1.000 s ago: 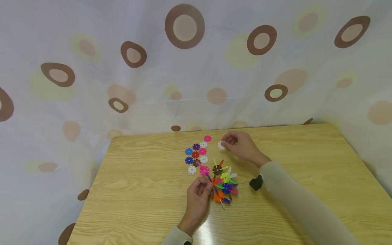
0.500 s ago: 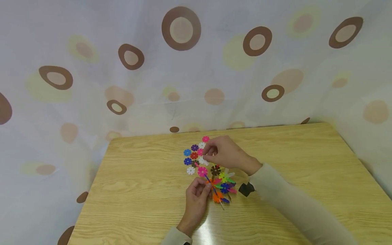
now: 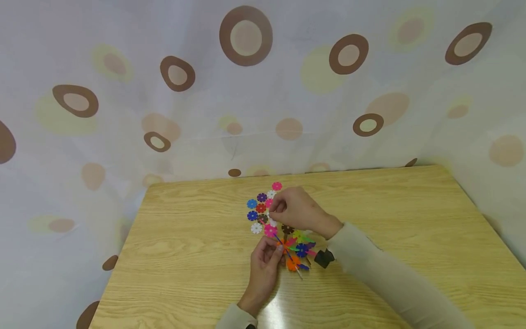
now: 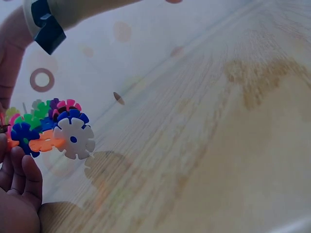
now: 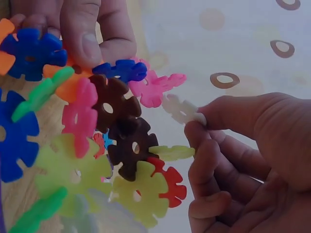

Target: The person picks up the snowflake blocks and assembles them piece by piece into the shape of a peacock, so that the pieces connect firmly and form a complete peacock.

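My left hand (image 3: 264, 267) grips a cluster of interlocking plastic snowflake discs (image 3: 302, 250) by an orange disc, holding it close over the table. The cluster joins orange, blue, green, pink, brown, yellow and white discs slotted at angles. Between thumb and forefinger, my right hand (image 3: 302, 210) pinches a white snowflake disc (image 5: 179, 109). In the right wrist view that disc is right at the edge of a pink disc (image 5: 146, 90) on the cluster's far side. A white disc (image 4: 73, 139) stands at the cluster's end in the left wrist view. My right forearm partly covers the cluster in the head view.
Several loose snowflake discs lie flat just beyond the cluster, among them a light blue disc (image 3: 252, 204), a red disc (image 3: 260, 208) and a white disc (image 3: 256, 228). The wooden table (image 3: 185, 256) meets a patterned curtain (image 3: 197, 109) at its back edge.
My right hand has moved left and slightly toward me, bringing its white disc from the right of the loose discs to the cluster's pink disc. The left hand keeps its hold.
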### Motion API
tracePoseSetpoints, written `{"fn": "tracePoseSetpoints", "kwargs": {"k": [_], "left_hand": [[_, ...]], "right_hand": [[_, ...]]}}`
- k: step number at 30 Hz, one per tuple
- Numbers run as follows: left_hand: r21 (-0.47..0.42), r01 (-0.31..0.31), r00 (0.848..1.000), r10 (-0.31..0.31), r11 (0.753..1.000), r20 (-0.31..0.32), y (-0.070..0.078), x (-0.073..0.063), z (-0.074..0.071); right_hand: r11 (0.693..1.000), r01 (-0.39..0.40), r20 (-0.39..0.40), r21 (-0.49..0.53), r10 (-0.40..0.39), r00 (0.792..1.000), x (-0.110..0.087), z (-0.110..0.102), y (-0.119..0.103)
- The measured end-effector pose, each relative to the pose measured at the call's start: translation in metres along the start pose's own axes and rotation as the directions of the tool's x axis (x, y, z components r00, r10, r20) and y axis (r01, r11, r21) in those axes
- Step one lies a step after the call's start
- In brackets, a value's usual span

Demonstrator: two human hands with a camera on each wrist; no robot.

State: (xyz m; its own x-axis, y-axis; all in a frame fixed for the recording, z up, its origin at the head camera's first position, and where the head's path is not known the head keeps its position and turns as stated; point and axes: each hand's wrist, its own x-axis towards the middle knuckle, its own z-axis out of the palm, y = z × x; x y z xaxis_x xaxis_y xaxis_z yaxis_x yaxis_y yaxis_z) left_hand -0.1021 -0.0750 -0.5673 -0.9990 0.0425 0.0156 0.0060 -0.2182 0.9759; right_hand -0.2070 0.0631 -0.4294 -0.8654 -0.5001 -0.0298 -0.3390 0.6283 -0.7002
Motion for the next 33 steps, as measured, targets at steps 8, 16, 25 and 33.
{"fn": "tracePoseSetpoints", "kwargs": {"k": [8, 16, 25, 33], "left_hand": [[0.021, 0.003, 1.000, -0.004, 1.000, 0.022, 0.001, 0.000, 0.000], [0.021, -0.010, 0.999, 0.010, 1.000, 0.039, 0.002, -0.001, 0.000], [0.055, 0.006, 0.999, -0.008, 0.998, 0.040, 0.003, -0.001, 0.002], [0.074, -0.006, 0.999, 0.003, 0.997, 0.035, 0.001, -0.001, 0.002]], "right_hand": [[0.998, 0.004, -0.023, -0.059, -0.005, 1.000, 0.002, 0.000, -0.005], [0.998, -0.025, -0.013, -0.057, 0.024, 1.000, 0.002, 0.005, -0.006], [0.996, -0.047, 0.021, -0.077, 0.049, 0.999, 0.003, 0.005, -0.013], [0.990, -0.049, 0.019, -0.132, 0.052, 0.998, 0.007, 0.007, -0.012]]}}
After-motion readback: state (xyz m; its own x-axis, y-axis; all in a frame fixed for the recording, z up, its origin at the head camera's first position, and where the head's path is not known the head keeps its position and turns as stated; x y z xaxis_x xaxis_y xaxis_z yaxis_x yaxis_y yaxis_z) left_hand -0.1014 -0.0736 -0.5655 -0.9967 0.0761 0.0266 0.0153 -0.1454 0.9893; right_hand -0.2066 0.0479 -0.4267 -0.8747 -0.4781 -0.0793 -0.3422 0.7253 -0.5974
